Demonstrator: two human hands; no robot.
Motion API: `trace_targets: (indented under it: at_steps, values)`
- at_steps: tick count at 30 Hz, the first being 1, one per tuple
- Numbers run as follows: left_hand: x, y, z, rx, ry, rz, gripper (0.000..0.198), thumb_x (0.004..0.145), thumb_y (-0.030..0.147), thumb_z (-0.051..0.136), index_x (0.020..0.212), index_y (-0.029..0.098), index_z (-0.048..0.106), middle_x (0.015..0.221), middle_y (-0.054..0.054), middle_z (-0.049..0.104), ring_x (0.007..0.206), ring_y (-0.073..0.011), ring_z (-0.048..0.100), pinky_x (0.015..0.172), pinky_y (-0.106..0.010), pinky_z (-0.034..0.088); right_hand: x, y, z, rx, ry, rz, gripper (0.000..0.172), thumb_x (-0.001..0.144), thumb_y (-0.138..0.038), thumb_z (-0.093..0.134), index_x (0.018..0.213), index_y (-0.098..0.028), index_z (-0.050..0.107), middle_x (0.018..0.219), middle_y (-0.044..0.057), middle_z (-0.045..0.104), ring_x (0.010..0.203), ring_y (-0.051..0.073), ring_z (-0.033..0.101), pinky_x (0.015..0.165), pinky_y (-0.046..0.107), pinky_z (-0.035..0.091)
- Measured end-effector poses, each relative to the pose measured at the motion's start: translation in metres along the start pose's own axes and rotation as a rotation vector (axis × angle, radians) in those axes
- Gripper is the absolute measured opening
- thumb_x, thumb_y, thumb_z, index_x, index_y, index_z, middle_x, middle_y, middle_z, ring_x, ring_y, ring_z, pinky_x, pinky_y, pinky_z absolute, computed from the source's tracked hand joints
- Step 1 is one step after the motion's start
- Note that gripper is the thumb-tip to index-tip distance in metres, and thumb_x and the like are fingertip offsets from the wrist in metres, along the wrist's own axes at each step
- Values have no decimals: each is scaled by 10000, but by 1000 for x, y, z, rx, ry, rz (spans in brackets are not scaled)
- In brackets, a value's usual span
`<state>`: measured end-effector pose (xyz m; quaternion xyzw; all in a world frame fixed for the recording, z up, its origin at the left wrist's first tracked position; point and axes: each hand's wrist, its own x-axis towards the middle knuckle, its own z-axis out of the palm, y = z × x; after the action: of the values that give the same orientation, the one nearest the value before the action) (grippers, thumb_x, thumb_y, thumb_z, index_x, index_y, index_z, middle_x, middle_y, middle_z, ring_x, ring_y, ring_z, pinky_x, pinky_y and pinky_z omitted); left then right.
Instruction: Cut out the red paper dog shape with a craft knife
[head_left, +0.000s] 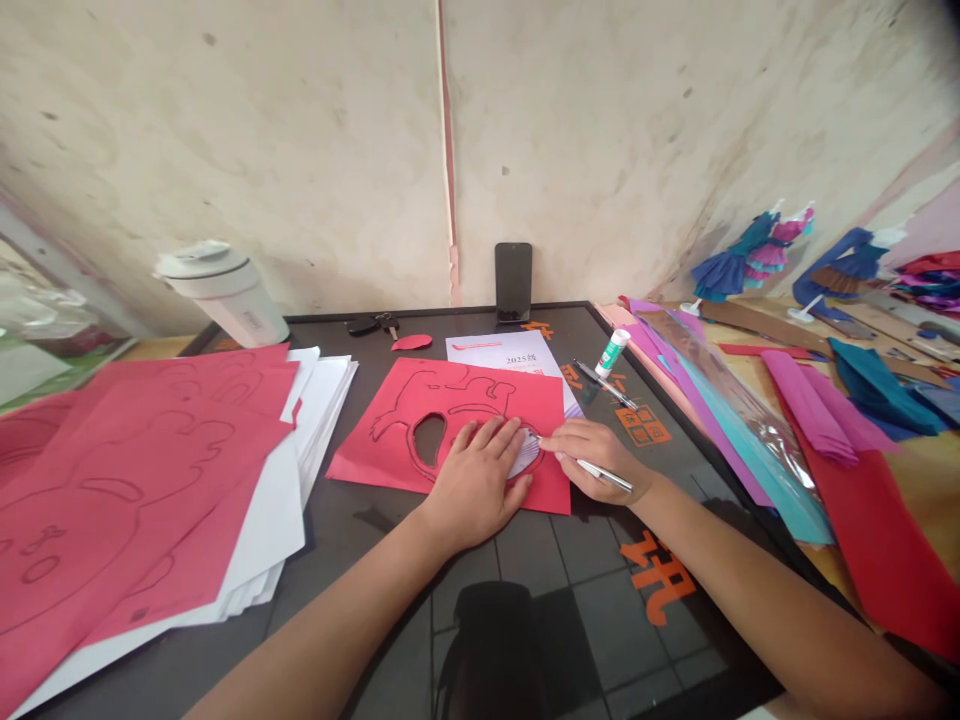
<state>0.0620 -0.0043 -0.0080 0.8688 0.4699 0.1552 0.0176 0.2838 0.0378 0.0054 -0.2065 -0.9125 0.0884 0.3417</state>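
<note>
A red paper sheet (397,420) with dark drawn outlines lies on the black table, and an oval opening (430,440) is cut in its left part. My left hand (480,472) rests flat on this sheet with its fingers stretched out. Right of those fingers shows a white oval patch (525,455) with fine purplish lines; whether it lies on the sheet or shows through it, I cannot tell. My right hand (592,458) pinches a slim silver pen-like tool (609,476), its tip at the patch's right edge. Behind the sheet is a loose red oval paper piece (412,342).
Partly under the red sheet lies a white printed booklet (491,350). A glue stick (613,352) stands beside a lying pen (600,384). At the back are a phone (514,283), keys (388,322) and a white tumbler (232,300). Paper stacks (172,500) lie left, coloured sheets (712,420) right.
</note>
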Motion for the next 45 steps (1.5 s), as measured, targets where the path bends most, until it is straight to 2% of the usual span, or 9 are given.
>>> trace_targets:
  at_steps: [6, 13, 20, 29, 45]
  values:
    - [1, 1, -3, -4, -47, -22, 538, 989, 418, 391, 1439, 134, 472, 1529, -92, 430, 1395, -326, 393, 1150, -525, 286, -1, 1, -2, 55, 104, 166, 283, 966, -160, 442, 1089, -191, 695, 947, 94, 736, 856, 191, 690, 798, 339, 571]
    - [1, 2, -2, -2, -47, -23, 544, 992, 422, 388, 1443, 127, 464, 1528, -94, 429, 1396, -330, 389, 1146, -537, 287, 1, 3, 3, 47, 31, 158, 269, 970, -156, 450, 1075, -192, 695, 931, 89, 744, 854, 188, 703, 795, 335, 578]
    - [1, 2, -1, -5, -55, -24, 548, 991, 417, 396, 1448, 122, 453, 1542, -88, 409, 1404, -330, 376, 1153, -541, 274, 1, 3, 1, 39, 53, 150, 281, 958, -139, 451, 1089, -190, 694, 923, 93, 741, 851, 189, 701, 787, 335, 578]
    - [0, 1, 0, -3, -22, -12, 524, 989, 423, 400, 1435, 157, 473, 1516, -95, 449, 1385, -330, 405, 1137, -544, 297, 1, 3, 3, 11, 16, 132, 273, 943, -116, 447, 1070, -189, 677, 920, 90, 734, 847, 187, 693, 783, 334, 575]
    - [0, 2, 0, -6, -36, -29, 542, 985, 416, 409, 1441, 129, 464, 1516, -107, 448, 1386, -330, 399, 1148, -538, 285, -1, 3, 2, -21, 47, 80, 269, 902, -83, 462, 1023, -182, 681, 874, 85, 736, 800, 183, 698, 753, 318, 580]
